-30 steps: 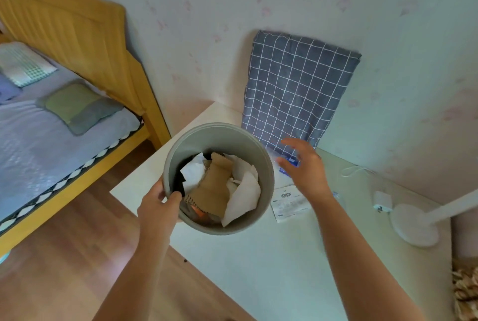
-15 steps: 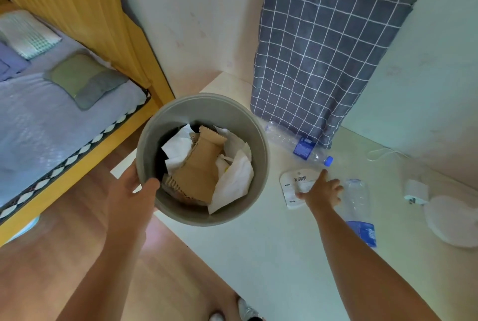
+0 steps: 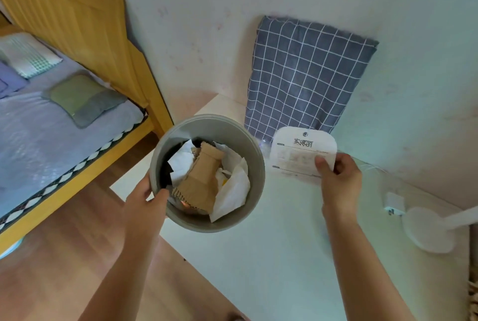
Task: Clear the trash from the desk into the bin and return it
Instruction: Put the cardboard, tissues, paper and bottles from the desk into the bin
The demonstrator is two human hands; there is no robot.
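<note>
My left hand (image 3: 144, 204) grips the grey bin (image 3: 254, 165) by its rim, fingers closed, at the counter (image 3: 279, 256) edge. My right hand (image 3: 338, 183) pinches a white card (image 3: 297, 155) just beside the bin.

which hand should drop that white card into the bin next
The right hand. It already pinches the white card just beside the bin, so a short move over the rim would probably do it. The left hand is busy gripping the bin's near rim.

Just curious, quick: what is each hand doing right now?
Left hand: closed on the rim of the grey bin.
Right hand: closed, pinching the white printed card.
</note>
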